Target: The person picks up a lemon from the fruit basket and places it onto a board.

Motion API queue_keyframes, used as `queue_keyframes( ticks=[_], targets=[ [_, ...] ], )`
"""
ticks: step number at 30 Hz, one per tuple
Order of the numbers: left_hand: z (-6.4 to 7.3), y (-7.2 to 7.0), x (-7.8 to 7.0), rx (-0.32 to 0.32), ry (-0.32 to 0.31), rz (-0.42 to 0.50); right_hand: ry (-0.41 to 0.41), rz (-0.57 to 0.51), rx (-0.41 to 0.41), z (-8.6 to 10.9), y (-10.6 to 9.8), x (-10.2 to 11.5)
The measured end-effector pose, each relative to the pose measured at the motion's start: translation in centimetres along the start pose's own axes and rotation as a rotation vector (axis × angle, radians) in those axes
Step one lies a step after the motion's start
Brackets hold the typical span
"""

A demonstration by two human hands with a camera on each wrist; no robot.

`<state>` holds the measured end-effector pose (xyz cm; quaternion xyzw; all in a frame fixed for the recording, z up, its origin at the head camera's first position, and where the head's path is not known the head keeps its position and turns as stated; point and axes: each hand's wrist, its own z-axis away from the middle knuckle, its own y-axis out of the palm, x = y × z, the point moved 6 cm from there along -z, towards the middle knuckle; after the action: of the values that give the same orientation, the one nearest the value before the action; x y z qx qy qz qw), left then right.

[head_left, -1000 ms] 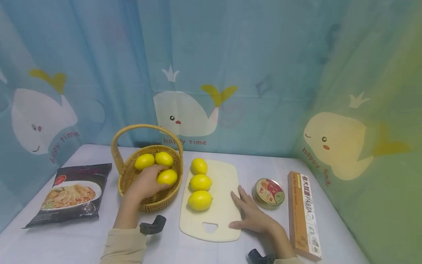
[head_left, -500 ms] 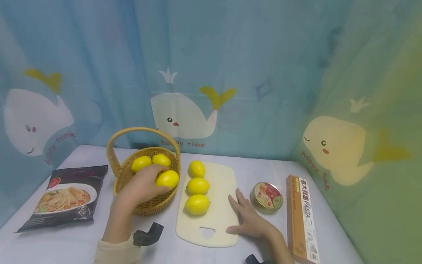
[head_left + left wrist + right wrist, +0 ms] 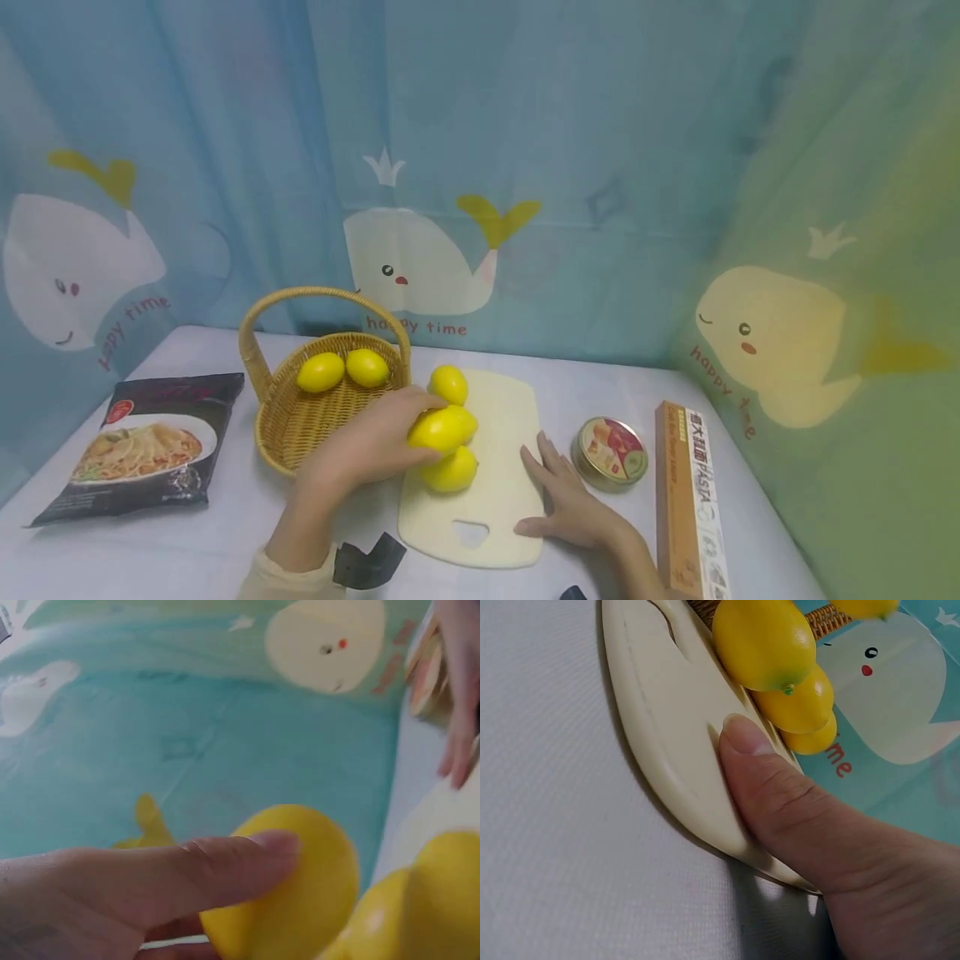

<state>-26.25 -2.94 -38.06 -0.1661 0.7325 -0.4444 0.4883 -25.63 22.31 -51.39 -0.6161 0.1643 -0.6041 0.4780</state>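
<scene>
My left hand [image 3: 367, 442] grips a yellow lemon [image 3: 433, 432], thumb on one side and fingers beyond, as the left wrist view shows. This lemon hangs over the left part of a cream cutting board [image 3: 506, 467]. Lined up on the board are three more lemons, the far one [image 3: 448, 384], a middle one [image 3: 468, 422] partly covered by the held lemon, and the near one [image 3: 452, 472]. My right hand [image 3: 573, 504] rests with fingers spread on the board's right edge, its thumb [image 3: 780, 780] lying on the surface in the right wrist view.
Left of the board stands a wicker basket [image 3: 318, 429] with a tall handle and two lemons [image 3: 321, 372] inside. A dark noodle packet [image 3: 150, 442] lies farther left. Right of my right hand are a round tin [image 3: 611, 452] and a long pasta box [image 3: 690, 500].
My left hand has lifted a lemon out of the basket and carried it right, over the board. Two lemons stay in the basket. My right hand keeps its place on the board.
</scene>
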Motion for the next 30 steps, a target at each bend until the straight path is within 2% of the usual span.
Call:
queue_keyframes(
  ticks=[3, 6, 11, 14, 18, 24, 30],
  targets=[
    [-1.0, 1.4, -1.0, 0.012, 0.084, -0.011, -0.008, 0.000, -0.010, 0.0, -0.3, 0.1],
    [-2.3, 3.4, -1.8, 0.013, 0.157, -0.011, 0.001, -0.006, -0.016, 0.0, -0.5, 0.1],
    [-3.8, 6.9, -2.0, -0.002, 0.236, -0.010, -0.014, -0.009, -0.012, 0.2, -0.2, 0.2],
    [-4.1, 8.4, -1.8, -0.009, 0.251, -0.005, -0.023, -0.009, -0.014, 0.3, -0.1, 0.3],
    [-4.2, 9.4, -1.7, 0.006, 0.259, -0.005, -0.004, -0.027, -0.018, 0.3, -0.1, 0.2],
    [-4.1, 10.2, -1.3, 0.033, 0.248, -0.062, -0.009, -0.037, -0.018, 0.2, -0.1, 0.1],
    [-4.1, 10.7, -0.8, 0.061, 0.228, -0.077, -0.006, -0.037, -0.014, 0.1, 0.0, -0.2]
  ],
)
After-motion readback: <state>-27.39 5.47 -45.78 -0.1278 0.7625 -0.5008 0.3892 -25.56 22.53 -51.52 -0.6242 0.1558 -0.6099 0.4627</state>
